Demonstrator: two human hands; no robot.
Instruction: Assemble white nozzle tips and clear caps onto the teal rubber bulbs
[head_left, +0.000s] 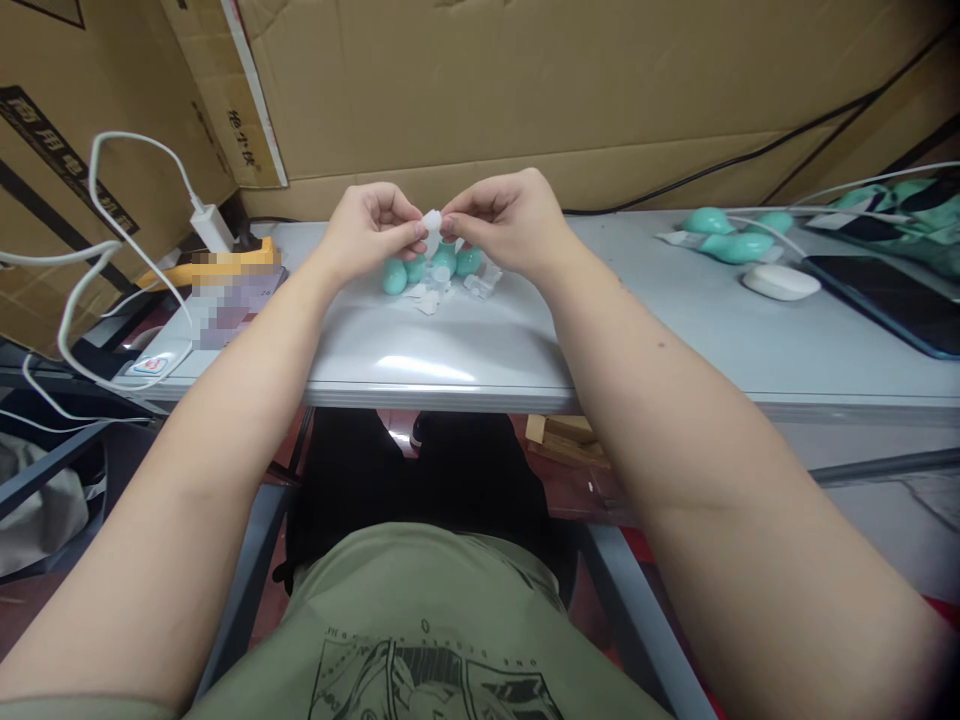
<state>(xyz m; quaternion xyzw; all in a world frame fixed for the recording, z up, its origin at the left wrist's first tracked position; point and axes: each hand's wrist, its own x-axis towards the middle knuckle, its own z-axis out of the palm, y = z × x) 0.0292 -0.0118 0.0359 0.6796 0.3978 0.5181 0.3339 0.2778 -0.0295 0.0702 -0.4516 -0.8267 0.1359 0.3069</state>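
Note:
Between the fingertips of both hands is a small whitish translucent piece (432, 226), too small to name exactly. My left hand (379, 225) pinches it from the left, and my right hand (504, 220) grips its right side with thumb and finger. Both hands are raised a little above the table. Below and behind them lie several glossy teal egg-shaped pieces (394, 277), partly hidden by the fingers. White scraps (426, 298) and a clear plastic bit (484, 282) lie just in front of these.
On the right are more teal pieces (739, 246), a white oval case (781, 282) and a dark phone (889, 300). At left, a white charger (212, 228) with looping cables stands by a yellow power strip (238, 262). Cardboard (465, 100) rises behind the grey table (420, 350).

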